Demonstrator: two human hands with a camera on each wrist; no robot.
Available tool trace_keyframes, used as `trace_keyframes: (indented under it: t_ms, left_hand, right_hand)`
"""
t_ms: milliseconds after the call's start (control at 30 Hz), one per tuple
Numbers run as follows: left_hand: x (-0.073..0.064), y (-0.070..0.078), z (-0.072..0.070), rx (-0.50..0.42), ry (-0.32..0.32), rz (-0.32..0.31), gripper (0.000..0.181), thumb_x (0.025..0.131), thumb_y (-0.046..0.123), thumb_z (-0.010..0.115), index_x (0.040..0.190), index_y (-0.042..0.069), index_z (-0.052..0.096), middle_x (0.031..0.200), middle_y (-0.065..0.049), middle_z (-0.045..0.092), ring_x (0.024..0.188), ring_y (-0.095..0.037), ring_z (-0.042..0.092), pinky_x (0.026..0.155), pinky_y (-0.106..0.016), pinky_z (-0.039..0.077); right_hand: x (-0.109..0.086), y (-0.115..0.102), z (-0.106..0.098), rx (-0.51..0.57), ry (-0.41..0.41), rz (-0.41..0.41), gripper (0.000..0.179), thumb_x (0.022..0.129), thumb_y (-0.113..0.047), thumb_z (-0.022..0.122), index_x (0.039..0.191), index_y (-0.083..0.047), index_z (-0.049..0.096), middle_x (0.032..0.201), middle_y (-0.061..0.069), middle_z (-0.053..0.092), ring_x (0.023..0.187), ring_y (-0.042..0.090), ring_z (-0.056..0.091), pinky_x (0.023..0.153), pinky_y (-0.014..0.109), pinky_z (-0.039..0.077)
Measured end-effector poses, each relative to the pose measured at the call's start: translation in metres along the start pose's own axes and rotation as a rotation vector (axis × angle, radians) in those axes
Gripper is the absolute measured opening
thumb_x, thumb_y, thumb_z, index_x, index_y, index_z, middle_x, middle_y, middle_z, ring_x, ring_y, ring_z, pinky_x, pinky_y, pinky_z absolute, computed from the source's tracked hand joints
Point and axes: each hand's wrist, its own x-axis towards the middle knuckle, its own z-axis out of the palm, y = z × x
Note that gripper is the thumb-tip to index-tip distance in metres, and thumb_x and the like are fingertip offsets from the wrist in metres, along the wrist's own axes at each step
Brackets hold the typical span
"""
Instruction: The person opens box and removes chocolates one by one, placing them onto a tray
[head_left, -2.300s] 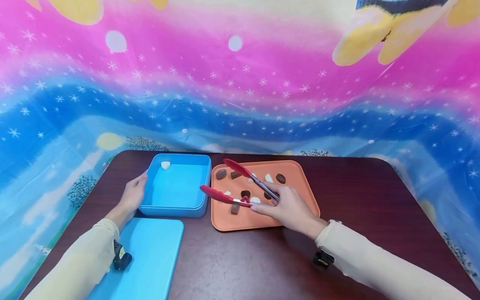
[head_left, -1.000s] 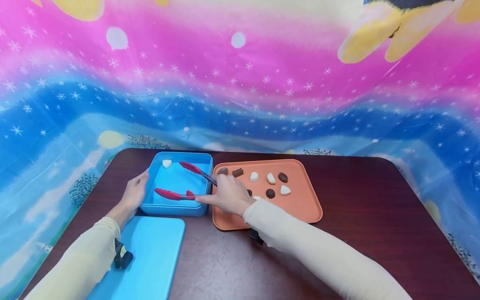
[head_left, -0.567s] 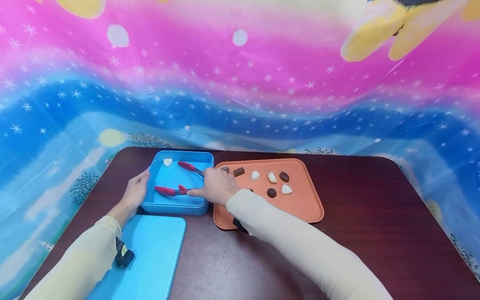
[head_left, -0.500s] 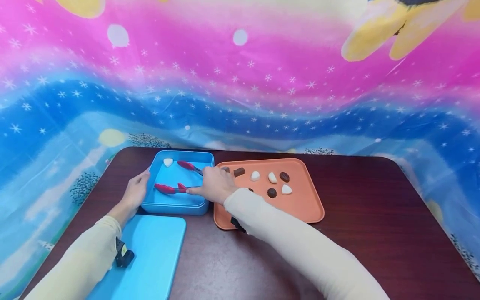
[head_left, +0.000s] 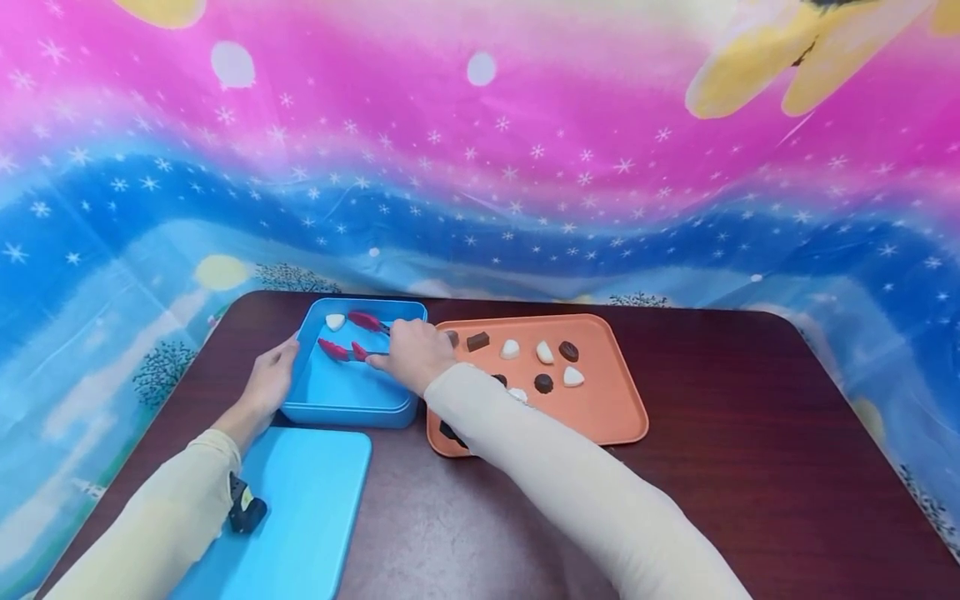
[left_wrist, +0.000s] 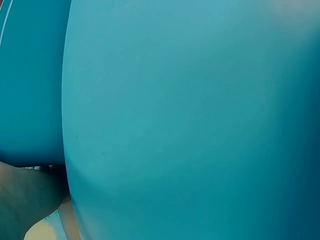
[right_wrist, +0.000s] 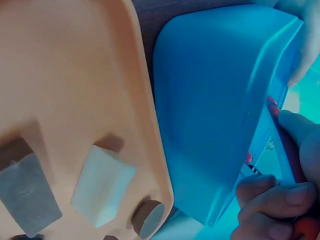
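My right hand (head_left: 420,354) holds a pair of tongs with red scalloped tips (head_left: 333,349), reaching over the right wall of a light blue box (head_left: 348,408). Inside the box the tong tips stand apart, with nothing seen between them. A white heart-shaped chocolate (head_left: 335,322) lies in the box's back left corner, close to the tips. My left hand (head_left: 270,379) grips the box's left wall; its fingers are partly hidden behind the wall. In the right wrist view, curled fingers wrap the tongs (right_wrist: 289,145) beside the box wall (right_wrist: 205,110).
Right of the box lies an orange tray (head_left: 600,417) with several brown and white chocolates, such as a brown bar (head_left: 477,341) and a white piece (head_left: 573,377). The blue lid (head_left: 300,508) lies in front of the box, under my left forearm. A patterned cloth (head_left: 480,208) hangs behind the table.
My right hand has carried the tongs left from over the tray into the box, then a little toward its back; the tips have drawn closer together. The left hand stays on the box.
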Motion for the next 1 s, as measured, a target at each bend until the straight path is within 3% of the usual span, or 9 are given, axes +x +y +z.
trace_keyframes:
  t_ms: [733, 1000]
  left_hand:
    - [0.002, -0.003, 0.000, -0.009, 0.010, 0.004, 0.064, 0.110, 0.047, 0.016, 0.163, 0.011, 0.004, 0.171, -0.016, 0.006, 0.158, -0.042, 0.006, 0.126, -0.063, 0.014]
    - [0.004, 0.001, 0.003, -0.008, 0.008, 0.001, 0.064, 0.110, 0.048, 0.016, 0.163, 0.012, 0.004, 0.171, -0.016, 0.006, 0.158, -0.042, 0.006, 0.126, -0.063, 0.014]
  right_hand:
    - [0.004, -0.007, 0.011, -0.049, 0.002, -0.005, 0.040, 0.095, -0.055, 0.064, 0.082, -0.017, 0.067, 0.057, -0.001, 0.047, 0.054, 0.014, 0.054, 0.043, 0.024, 0.033]
    - [0.002, 0.003, 0.009, 0.074, -0.021, 0.001, 0.036, 0.095, -0.051, 0.065, 0.101, -0.016, 0.070, 0.066, 0.001, 0.058, 0.061, 0.015, 0.057, 0.048, 0.025, 0.037]
